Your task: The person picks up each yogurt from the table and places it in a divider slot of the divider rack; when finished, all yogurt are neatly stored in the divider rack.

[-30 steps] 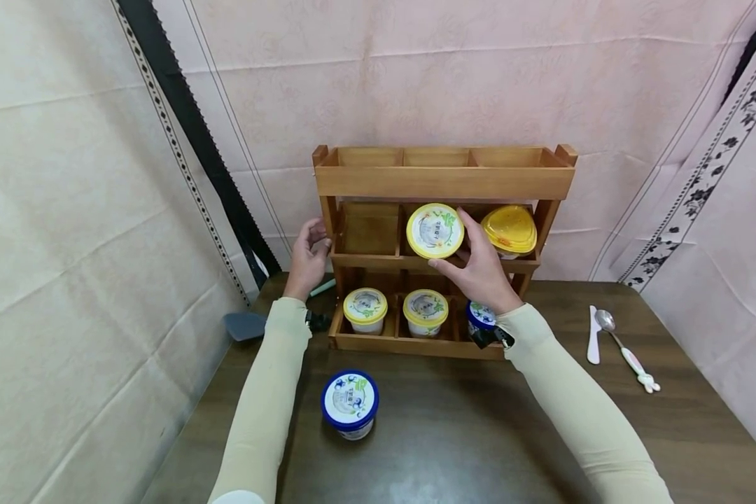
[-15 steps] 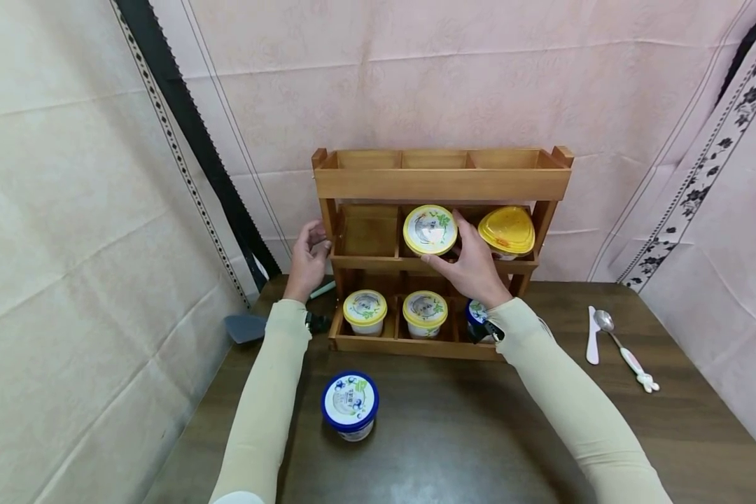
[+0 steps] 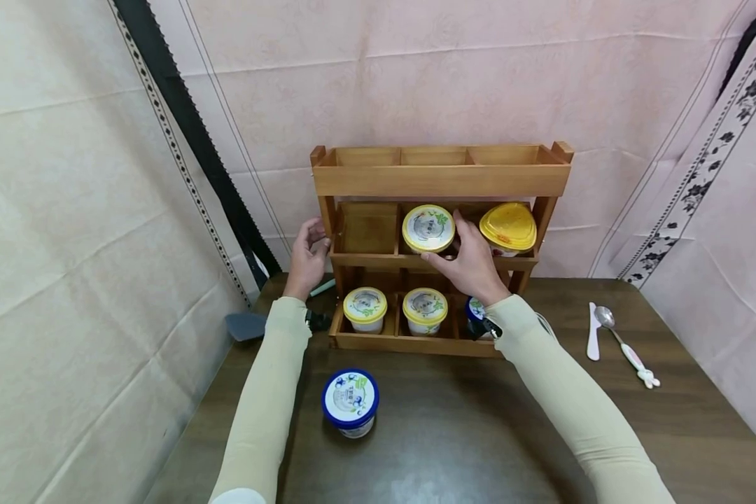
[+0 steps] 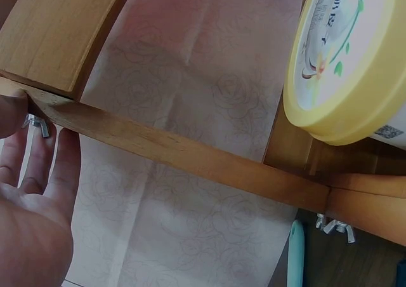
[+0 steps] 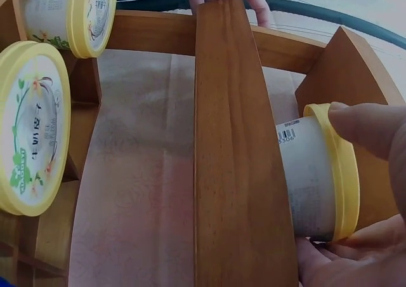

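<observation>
My right hand grips a yellow-lidded tub by its rim, in the middle compartment of the wooden rack's middle tier. In the right wrist view the thumb lies on the lid's edge and the fingers are at the far side; the rack's front bar hides part of the white tub. At the rack's left side, my left hand holds the side post, thumb on one face and fingers on the other, beside a wing nut. Right of the held tub sits a container with a domed yellow lid.
Two yellow-lidded tubs and a partly hidden blue-lidded tub stand in the bottom tier. Another blue-lidded tub stands on the table. A white knife and a spoon lie right; a grey-blue spatula head lies left.
My right hand has moved the yellow-lidded tub slightly left and back into the middle compartment, and still grips it. My left hand has stayed at the rack's side post.
</observation>
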{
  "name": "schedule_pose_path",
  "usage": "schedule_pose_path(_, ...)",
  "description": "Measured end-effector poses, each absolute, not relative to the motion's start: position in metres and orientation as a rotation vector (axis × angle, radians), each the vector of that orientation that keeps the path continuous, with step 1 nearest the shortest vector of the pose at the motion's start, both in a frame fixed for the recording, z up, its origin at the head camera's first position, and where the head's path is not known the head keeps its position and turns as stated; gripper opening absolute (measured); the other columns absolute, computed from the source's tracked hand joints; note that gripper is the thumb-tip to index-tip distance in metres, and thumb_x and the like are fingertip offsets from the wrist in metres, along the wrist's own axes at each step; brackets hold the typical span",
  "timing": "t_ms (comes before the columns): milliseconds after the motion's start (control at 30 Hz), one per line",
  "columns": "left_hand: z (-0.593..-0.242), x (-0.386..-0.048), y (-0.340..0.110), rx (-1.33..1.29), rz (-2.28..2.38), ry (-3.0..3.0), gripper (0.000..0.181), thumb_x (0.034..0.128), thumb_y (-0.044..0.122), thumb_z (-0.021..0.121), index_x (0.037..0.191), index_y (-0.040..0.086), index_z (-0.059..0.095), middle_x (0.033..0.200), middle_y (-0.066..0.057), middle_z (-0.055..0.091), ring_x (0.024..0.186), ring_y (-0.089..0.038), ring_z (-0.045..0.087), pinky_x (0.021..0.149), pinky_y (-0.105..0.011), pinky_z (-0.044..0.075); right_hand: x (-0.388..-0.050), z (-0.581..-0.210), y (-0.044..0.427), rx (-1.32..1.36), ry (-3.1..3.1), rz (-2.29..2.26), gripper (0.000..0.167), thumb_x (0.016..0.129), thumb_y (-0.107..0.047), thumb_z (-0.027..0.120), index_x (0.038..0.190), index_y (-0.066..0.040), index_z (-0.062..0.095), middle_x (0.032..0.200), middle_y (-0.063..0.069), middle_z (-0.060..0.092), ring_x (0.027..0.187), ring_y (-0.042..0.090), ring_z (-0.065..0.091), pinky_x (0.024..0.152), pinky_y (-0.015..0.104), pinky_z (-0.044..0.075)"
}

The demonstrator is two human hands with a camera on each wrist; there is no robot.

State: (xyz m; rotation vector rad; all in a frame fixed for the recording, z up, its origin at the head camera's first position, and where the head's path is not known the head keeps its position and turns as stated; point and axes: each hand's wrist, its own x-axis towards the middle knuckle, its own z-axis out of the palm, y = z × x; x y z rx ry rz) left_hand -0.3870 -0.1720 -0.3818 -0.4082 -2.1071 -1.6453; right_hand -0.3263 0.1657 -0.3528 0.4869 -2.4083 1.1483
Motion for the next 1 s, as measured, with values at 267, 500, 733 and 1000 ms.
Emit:
schedule_pose_path(267,-0.384,-0.387,-0.173,-0.404,-1.676,-2.103,0.047,0.1063,-0.006,0.052,0.151,0.006,0.046,0.141,-0.022,0.053,0.135,-0.036,0.054,0.117,-0.057,0.044,-0.320,-0.354,0.165,0.495,-2.419,1.143,0.109,0.088,-0.043,0.086,0.168,-0.005,0.022,0.169,0.021,0.031,0.152,0.037,0.041,0.117,0.049,0.047)
schedule_pose_path(500,-0.384,-0.387,-0.172,-0.413,-1.669,-2.102,0.046,0.1068,-0.004,0.052,0.151,0.005,0.046,0.141,-0.023,0.053,0.136,-0.038,0.054,0.118,-0.058,0.043,-0.297,-0.363,0.168,0.576,-2.373,1.125,0.105,0.090,-0.040,0.085,0.168,-0.006,0.023,0.173,0.016,0.026,0.156,0.035,0.036,0.120,0.052,0.043)
schedule_pose_path(733,-0.383,-0.388,-0.171,-0.442,-1.667,-2.081,0.045,0.1063,-0.006,0.051,0.150,0.005,0.046,0.139,-0.022,0.052,0.133,-0.038,0.054,0.116,-0.057,0.045,-0.272,-0.381,0.170,0.659,-2.318,1.125,0.102,0.088,-0.029,0.088,0.167,-0.010,0.028,0.172,0.012,0.031,0.152,0.036,0.042,0.118,0.054,0.045)
schedule_pose_path(1000,-0.396,-0.407,-0.178,-0.423,-1.668,-2.083,0.046,0.1061,-0.007,0.051,0.150,0.006,0.046,0.140,-0.021,0.052,0.134,-0.037,0.054,0.115,-0.057,0.046,-0.249,-0.402,0.159,0.776,-2.304,1.180,0.086,0.090,-0.025,0.087,0.161,-0.006,0.041,0.165,0.013,0.041,0.147,0.032,0.049,0.115,0.051,0.049)
